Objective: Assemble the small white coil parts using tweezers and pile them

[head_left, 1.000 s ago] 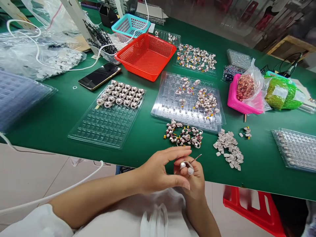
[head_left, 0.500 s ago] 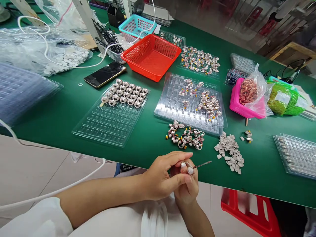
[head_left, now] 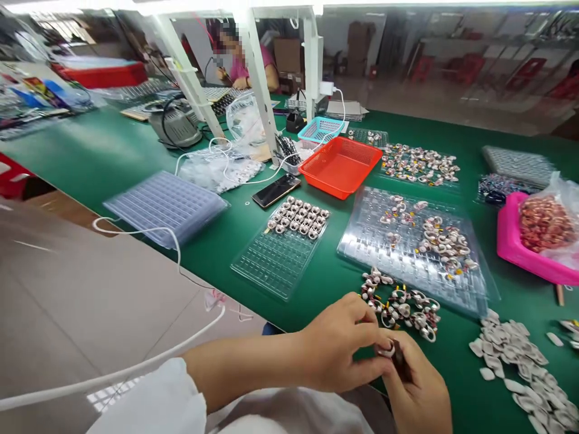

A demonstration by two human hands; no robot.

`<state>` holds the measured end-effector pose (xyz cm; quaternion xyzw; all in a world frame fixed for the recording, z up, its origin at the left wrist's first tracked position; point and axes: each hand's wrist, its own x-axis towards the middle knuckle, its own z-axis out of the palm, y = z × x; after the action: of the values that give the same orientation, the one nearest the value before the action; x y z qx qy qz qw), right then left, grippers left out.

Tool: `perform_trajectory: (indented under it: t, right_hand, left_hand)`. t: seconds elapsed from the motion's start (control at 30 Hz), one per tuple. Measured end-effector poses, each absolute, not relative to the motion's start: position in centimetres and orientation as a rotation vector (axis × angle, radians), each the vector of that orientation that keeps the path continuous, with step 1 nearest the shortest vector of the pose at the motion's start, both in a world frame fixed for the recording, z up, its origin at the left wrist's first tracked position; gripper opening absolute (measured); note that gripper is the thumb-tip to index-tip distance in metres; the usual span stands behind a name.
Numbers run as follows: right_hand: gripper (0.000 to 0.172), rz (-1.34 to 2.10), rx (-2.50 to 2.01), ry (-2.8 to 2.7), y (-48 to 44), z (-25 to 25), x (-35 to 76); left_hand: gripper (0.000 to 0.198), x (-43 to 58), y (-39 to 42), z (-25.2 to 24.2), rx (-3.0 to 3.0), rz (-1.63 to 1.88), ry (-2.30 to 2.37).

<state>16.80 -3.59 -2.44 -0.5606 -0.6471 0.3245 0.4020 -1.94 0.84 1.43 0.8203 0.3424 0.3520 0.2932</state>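
My left hand [head_left: 346,343] and my right hand [head_left: 418,383] meet at the table's front edge. Between their fingertips is a small white C-shaped clip-on earbud piece [head_left: 386,348], partly covered by fingers. Both hands are closed around it. I cannot make out any tool in my right hand. Just beyond my fingers lies a loose pile of similar earbud pieces [head_left: 407,308] with yellow tabs and dark wires. A clear tray [head_left: 274,268] to the left bears neat rows of shiny earbud pieces [head_left: 301,217].
More pieces lie on stacked clear trays [head_left: 375,241]. Small pale covers [head_left: 511,349] are heaped at right, near a pink basket [head_left: 520,256]. Farther back are a red basket [head_left: 341,172], a phone [head_left: 275,190] and white cable [head_left: 178,253]. Another person [head_left: 253,66] sits across the table.
The view has swung up and left, showing more table and the other person. My hands have turned the earbud piece; the thin pointed metal tool seen before no longer shows.
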Motion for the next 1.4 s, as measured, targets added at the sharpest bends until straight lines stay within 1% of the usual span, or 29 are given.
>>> perform_trajectory:
  t: [0.1, 0.17, 0.27, 0.37, 0.47, 0.57, 0.67, 0.83, 1.0, 1.07, 1.13, 1.2, 1.27, 1.33, 1.4]
  right_hand:
    - [0.02, 0.673, -1.345, -1.833, -2.6, -2.3, 16.1]
    - [0.022, 0.622, -1.309, -1.884, -2.2, -2.3, 15.2]
    - [0.029, 0.606, -1.285, -1.876, -2.0, -2.4, 14.3]
    - [0.035, 0.635, -1.3, -1.829, -2.3, -2.7, 14.5]
    - [0.031, 0.673, -1.336, -1.772, -2.7, -2.8, 15.5]
    - [0.023, 0.681, -1.345, -1.736, -3.0, -2.7, 16.4]
    - [0.02, 0.66, -1.319, -1.732, -3.2, -2.6, 16.6]
    - [0.018, 0.639, -1.306, -1.74, -3.5, -2.4, 16.6]
    - [0.019, 0.659, -1.32, -1.739, -3.9, -2.4, 17.2]
    - [0.017, 0.625, -1.367, -1.729, -3.9, -2.5, 18.0]
    - [0.015, 0.535, -1.476, -1.677, -3.7, -2.6, 19.1]
    - [0.014, 0.429, -1.614, -1.61, -3.4, -2.7, 20.1]
    - [0.015, 0.392, -1.689, -1.61, -3.1, -2.6, 20.5]
    - [0.015, 0.397, -1.687, -1.698, -2.6, -2.5, 20.2]
    - [0.018, 0.359, -1.689, -1.829, -2.1, -2.6, 19.3]
  left_hand:
    - [0.016, -3.0, 1.2, 2.3, 2.395, 0.729, 0.926]
    - [0.016, -3.8, 1.5, 2.6, 2.477, 0.631, 0.955]
    - [0.016, -5.4, 2.4, 2.4, 2.484, 0.623, 1.044]
    - [0.021, -8.4, 4.5, 1.9, 2.433, 0.68, 1.282]
    - [0.023, -12.3, 7.5, 1.4, 2.351, 0.628, 1.733]
    - [0.023, -15.6, 10.1, 0.8, 2.301, 0.586, 1.922]
    - [0.025, -17.1, 11.2, -0.2, 2.309, 0.521, 1.996]
    - [0.028, -17.2, 11.6, -1.3, 2.36, 0.414, 2.022]
    - [0.035, -16.9, 11.6, -1.0, 2.387, 0.381, 2.017]
    - [0.035, -16.1, 10.9, -0.5, 2.399, 0.454, 2.012]
    - [0.032, -14.6, 9.6, 0.2, 2.41, 0.654, 1.983]
    - [0.027, -12.3, 7.7, 0.5, 2.389, 0.839, 1.841]
    - [0.022, -9.2, 5.6, 0.2, 2.351, 0.956, 1.585]
    - [0.02, -5.9, 3.7, -0.6, 2.286, 0.961, 1.353]
    - [0.021, -3.0, 2.6, -1.6, 2.233, 0.897, 1.227]
